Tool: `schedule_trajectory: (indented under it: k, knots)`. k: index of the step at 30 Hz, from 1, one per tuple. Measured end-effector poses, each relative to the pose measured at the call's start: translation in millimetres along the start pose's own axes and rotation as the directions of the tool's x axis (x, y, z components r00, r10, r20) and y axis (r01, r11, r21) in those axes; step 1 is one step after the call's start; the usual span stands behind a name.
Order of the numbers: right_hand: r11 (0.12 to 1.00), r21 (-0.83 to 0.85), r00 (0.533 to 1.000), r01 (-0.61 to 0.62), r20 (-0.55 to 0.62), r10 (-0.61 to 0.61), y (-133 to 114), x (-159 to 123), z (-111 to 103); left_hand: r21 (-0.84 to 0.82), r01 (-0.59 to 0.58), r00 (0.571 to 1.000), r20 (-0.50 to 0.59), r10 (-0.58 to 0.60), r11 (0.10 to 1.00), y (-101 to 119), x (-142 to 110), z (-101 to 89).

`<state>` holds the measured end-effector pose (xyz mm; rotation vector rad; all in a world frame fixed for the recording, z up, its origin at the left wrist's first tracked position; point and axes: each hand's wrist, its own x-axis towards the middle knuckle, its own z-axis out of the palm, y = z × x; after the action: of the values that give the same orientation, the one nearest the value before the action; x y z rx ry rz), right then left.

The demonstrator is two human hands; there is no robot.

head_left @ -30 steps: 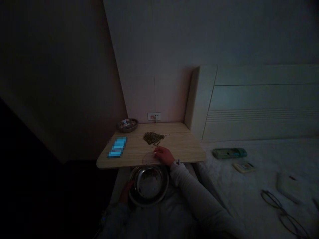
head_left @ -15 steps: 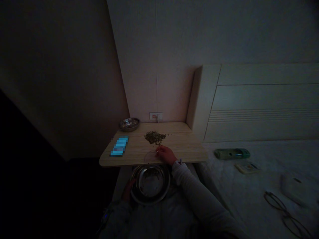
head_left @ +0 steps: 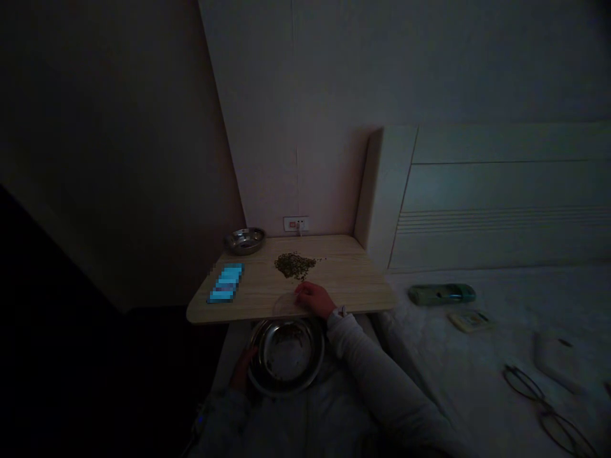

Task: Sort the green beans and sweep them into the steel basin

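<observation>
A large shiny metal basin is just below the table's front edge, with some small dark bits inside it. My left hand grips its left rim, thumb side over the edge. My right hand rests low over the table's front part, fingers bent and drawn together; whatever is in them is too small and dark to make out. By its fingertips lies a faint, clear round piece. Just beyond the fingers is a loose heap of small greenish-brown seeds or grains, with strays around it.
The light wooden table carries a smaller metal bowl at its back left and a lit phone. Behind is a wall socket with a plug. On the bed to the right lie a green case and glasses.
My right hand has shifted only slightly, and the pale speck at its fingertips no longer shows. My left hand stays on the basin. The view has moved a little.
</observation>
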<state>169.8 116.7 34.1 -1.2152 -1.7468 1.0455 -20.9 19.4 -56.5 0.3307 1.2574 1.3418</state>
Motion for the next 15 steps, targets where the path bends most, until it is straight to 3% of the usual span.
schedule_trajectory:
  k: [11,15]
  knots:
    - [1.000,0.011,1.000,0.009,-0.013,-0.009,2.7,1.5,-0.1,0.041,-0.020,0.999,-0.034,0.021,0.999,18.0,-24.4,11.7]
    - [0.991,0.131,0.995,0.021,-0.097,-0.008,0.6,0.7,-1.8,0.000,0.072,0.997,0.018,-0.072,0.997,22.8,-32.2,18.4]
